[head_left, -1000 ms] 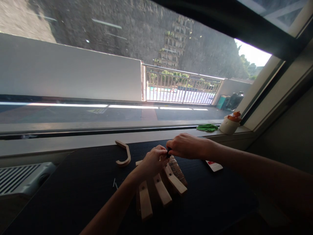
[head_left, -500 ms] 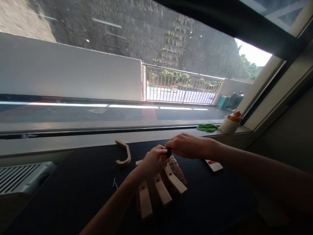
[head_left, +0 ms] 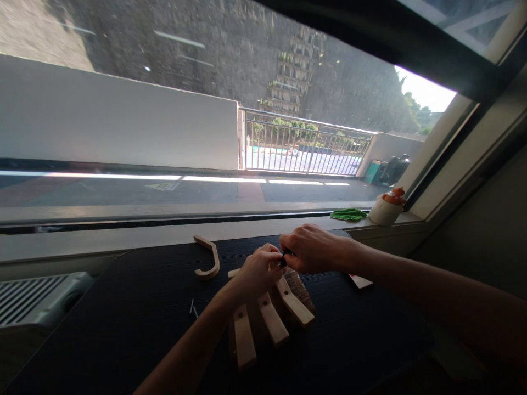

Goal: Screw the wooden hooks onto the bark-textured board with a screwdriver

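Note:
My right hand [head_left: 307, 248] is closed around a small dark tool [head_left: 284, 258], whose exact kind is hard to make out. Right beside it, the fingers of my left hand [head_left: 260, 269] are pinched together at the tool's lower end, over the wooden pieces; what they grip is hidden. Below the hands, light wooden hooks fan toward me: a left one [head_left: 245, 340], a middle one [head_left: 274, 322] and a right one [head_left: 297, 305], each with a dark hole. Under them shows a rough, bark-textured wooden piece [head_left: 302, 289].
On the dark table [head_left: 164, 307] lie a loose J-shaped wooden hook [head_left: 214, 258] and a couple of screws [head_left: 192, 307] left of my forearm. A white and red card [head_left: 361, 282] is partly under my right wrist. A green cloth [head_left: 348, 214] and a white pot [head_left: 385, 211] stand on the windowsill.
My right hand has turned a little and its wrist has dropped slightly, changing the dark tool's angle and covering more of the card. My left hand and the wooden hooks stay put.

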Available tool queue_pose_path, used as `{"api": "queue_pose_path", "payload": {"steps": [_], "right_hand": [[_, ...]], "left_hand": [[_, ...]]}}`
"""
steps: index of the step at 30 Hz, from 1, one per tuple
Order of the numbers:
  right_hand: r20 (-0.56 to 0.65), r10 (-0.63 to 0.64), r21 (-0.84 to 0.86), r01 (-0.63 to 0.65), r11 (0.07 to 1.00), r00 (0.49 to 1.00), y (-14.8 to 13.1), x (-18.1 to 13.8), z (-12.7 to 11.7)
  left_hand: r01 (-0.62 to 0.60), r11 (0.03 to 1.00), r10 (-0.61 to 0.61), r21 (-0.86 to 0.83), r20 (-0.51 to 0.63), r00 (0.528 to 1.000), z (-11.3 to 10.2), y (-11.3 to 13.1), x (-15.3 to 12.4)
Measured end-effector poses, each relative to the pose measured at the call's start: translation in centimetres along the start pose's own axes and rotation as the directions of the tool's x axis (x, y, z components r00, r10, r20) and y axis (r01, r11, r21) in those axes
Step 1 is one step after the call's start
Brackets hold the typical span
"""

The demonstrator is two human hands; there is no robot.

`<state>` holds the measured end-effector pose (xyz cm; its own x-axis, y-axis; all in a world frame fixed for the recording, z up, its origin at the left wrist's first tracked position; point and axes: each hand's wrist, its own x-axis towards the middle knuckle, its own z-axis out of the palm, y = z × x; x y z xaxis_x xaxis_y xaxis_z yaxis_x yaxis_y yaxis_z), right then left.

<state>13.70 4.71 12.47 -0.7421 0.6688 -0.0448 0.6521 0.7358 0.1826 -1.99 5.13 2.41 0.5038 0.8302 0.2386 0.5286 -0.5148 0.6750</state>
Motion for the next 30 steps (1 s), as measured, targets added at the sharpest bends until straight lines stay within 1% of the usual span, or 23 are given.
{"api": "queue_pose_path", "payload": {"steps": [3, 7, 11, 14, 18, 20, 24, 30], "right_hand": [[0.008, 0.018, 0.010, -0.018, 1.000, 1.000, 0.1, -0.1, -0.1], [0.018, -0.099, 0.113, 0.096, 0.989, 0.995, 0.5, -0.4, -0.6], [0.016, -0.152, 0.155, 0.148, 0.977, 0.988, 1.0, -0.6, -0.7], [0.011, -0.171, 0.166, 0.166, 0.972, 0.985, 1.3, -0.5, -0.3], [0.056, -0.194, 0.194, 0.180, 0.964, 0.979, 1.4, -0.5, -0.1], [0.074, -0.196, 0.209, 0.177, 0.962, 0.978, 1.4, -0.5, -0.2], [0.108, -0.156, 0.205, 0.132, 0.970, 0.982, 1.2, -0.5, -0.2], [0.087, -0.135, 0.183, 0.118, 0.976, 0.987, 1.1, -0.3, 0.3]], "left_hand": [[0.007, 1.000, -0.007, -0.006, -0.017, 1.000, 0.1, -0.2, 0.0], [0.017, 1.000, -0.018, -0.007, -0.051, 0.999, 0.3, -0.6, 0.0], [-0.003, 1.000, 0.003, -0.010, -0.018, 1.000, 0.2, -0.4, -0.1], [0.013, 1.000, -0.013, -0.012, -0.007, 1.000, -0.1, 0.0, -0.3], [0.038, 0.999, -0.038, -0.004, 0.010, 0.999, -0.4, 0.5, -0.4], [0.043, 0.999, -0.043, -0.002, 0.015, 0.999, -0.4, 0.6, -0.4], [0.036, 0.999, -0.035, -0.014, 0.010, 0.999, -0.3, 0.3, -0.3], [0.020, 1.000, -0.020, -0.017, -0.010, 1.000, 0.1, -0.2, -0.2]]}}
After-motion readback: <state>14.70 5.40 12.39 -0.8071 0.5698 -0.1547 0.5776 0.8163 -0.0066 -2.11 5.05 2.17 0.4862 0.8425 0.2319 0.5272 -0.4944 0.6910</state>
